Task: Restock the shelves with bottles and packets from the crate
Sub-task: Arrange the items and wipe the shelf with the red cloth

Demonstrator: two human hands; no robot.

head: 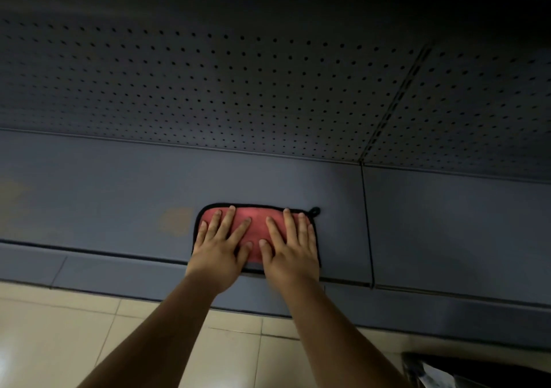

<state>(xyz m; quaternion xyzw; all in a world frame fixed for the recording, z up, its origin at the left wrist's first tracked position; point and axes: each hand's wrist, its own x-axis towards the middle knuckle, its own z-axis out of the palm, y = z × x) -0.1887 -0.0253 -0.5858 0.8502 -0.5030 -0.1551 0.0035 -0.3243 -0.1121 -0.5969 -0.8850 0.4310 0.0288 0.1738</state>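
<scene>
From the head camera I look down on my two hands, both laid flat on a red cloth [256, 232] with a black trim and a small black loop at its far right corner. My left hand [219, 246] covers the cloth's left part, fingers straight and spread; my right hand [290, 249] covers the right part the same way, fingers straight and apart, gripping nothing. The thumbs lie near each other over the cloth's middle without touching.

The cloth lies on the bottom shelf [119, 197], a dark blue-grey metal board, close to its front edge. A seam [367, 223] between two shelf boards runs just to the right of the cloth. Behind the shelf rises a perforated back panel [208, 83], with a slotted upright [396, 98] dividing it on the right.

Below the shelf's base lies a pale tiled floor [59, 334]. At the lower right corner shows a dark crate [477, 369], well apart from my hands; its contents are too dim to tell.
</scene>
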